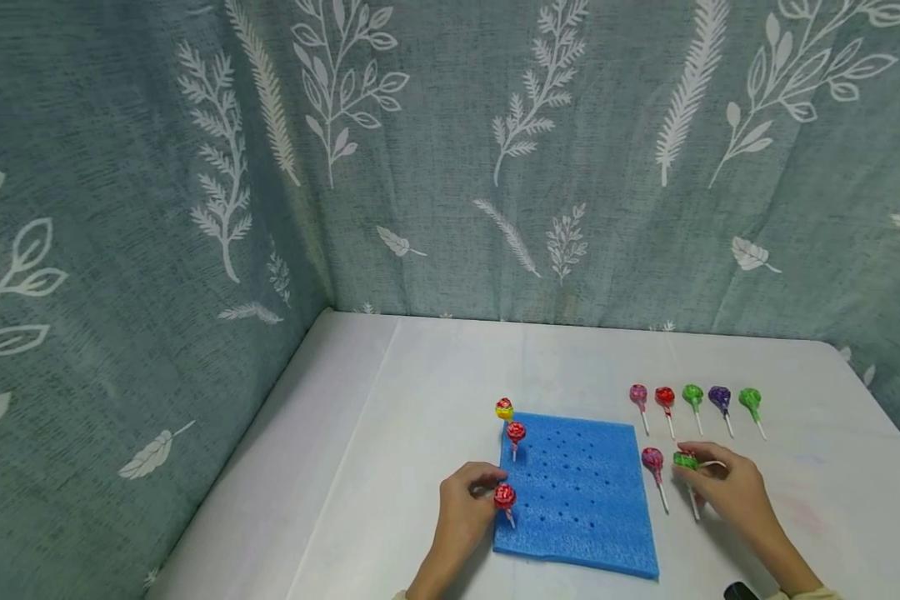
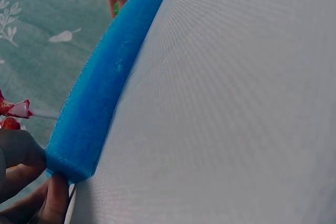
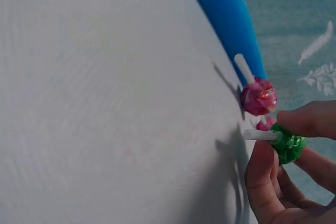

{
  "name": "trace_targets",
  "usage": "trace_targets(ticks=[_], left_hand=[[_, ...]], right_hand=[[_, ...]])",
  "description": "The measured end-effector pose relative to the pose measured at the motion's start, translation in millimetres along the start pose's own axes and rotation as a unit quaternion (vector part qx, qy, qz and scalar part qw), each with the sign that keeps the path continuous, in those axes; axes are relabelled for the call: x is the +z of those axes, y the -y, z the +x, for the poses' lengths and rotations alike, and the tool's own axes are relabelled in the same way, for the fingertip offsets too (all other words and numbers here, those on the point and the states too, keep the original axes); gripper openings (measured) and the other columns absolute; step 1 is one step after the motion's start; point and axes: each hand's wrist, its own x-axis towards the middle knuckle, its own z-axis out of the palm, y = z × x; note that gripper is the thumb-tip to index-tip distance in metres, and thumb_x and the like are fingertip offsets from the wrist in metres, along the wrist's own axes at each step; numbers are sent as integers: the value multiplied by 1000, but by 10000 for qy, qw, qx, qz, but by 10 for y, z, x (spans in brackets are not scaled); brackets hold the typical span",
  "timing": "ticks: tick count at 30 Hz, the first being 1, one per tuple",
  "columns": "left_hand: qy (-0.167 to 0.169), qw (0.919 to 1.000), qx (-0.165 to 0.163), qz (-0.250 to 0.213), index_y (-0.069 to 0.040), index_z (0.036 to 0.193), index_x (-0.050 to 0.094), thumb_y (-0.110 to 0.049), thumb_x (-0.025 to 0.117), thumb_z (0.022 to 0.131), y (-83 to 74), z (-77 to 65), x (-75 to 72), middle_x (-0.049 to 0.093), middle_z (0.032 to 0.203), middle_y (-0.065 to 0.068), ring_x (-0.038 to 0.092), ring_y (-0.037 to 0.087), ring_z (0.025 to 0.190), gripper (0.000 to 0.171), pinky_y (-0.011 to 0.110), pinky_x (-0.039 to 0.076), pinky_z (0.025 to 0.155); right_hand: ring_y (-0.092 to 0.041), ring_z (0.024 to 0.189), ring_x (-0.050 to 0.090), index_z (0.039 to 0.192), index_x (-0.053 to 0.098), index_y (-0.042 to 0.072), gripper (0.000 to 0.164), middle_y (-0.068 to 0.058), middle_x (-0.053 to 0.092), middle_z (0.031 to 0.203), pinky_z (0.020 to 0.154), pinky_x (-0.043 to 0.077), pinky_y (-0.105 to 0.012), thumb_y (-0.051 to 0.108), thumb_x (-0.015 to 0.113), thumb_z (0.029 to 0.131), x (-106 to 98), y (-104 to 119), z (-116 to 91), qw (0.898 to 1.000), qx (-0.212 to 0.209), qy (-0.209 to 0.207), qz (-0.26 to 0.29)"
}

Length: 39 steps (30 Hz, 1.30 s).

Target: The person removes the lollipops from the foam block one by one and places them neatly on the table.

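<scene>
A blue foam block [image 1: 592, 492] with rows of small holes lies on the table. Curled around its left edge, the fingers of my left hand [image 1: 465, 504] hold it. Three lollipops stand by their sticks along that side: a red-and-yellow one [image 1: 504, 409] at the far corner, a red one [image 1: 516, 432] below it, and another red one [image 1: 505, 497] in front of my fingers. My right hand [image 1: 731, 483] pinches a green lollipop [image 3: 290, 147] by its wrapped head, its white stick pointing down. Just left of it lies a pink lollipop [image 1: 652, 460], beside the block's right edge.
Behind my right hand lies a row of several lollipops, among them a pink one [image 1: 638, 395], a red one [image 1: 665, 397], a purple one [image 1: 719, 398] and a green one [image 1: 751, 400]. A black object [image 1: 739, 591] shows at the bottom. Patterned curtains [image 1: 450, 167] border the white table.
</scene>
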Motion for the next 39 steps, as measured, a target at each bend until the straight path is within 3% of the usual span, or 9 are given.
trace_targets(ticks=[13, 27, 34, 39], left_hand=[[67, 9993, -339, 156, -10, 86, 73, 8, 71, 69, -10, 6, -14, 66, 88, -3, 62, 12, 82, 24, 24, 51, 70], [84, 9996, -266, 16, -9, 85, 73, 10, 68, 68, -14, 12, 27, 67, 88, -3, 63, 12, 81, 26, 25, 51, 72], [59, 9994, -307, 116, -9, 85, 73, 11, 68, 68, -33, 13, 12, 67, 88, -3, 62, 11, 81, 27, 26, 52, 75], [84, 9993, -353, 105, -9, 85, 73, 11, 67, 68, -37, 12, 3, 67, 88, -3, 63, 12, 82, 27, 26, 52, 75]], right_hand=[[-16, 58, 53, 117, 58, -6, 42, -30, 58, 103, 43, 42, -24, 11, 71, 80, 56, -81, 89, 9992, 122, 162, -331], [-18, 59, 52, 120, 54, -6, 47, -32, 53, 107, 44, 42, -24, 10, 71, 80, 14, -67, 94, 9969, 385, 310, -619], [-27, 79, 53, 119, 55, -5, 48, -29, 56, 104, 57, 45, -30, 14, 73, 79, -17, -27, 129, 9949, 134, 381, -926], [-29, 81, 53, 119, 56, -4, 47, -28, 58, 103, 61, 44, -34, 17, 72, 80, -55, 21, 158, 9936, -28, 418, -1052]])
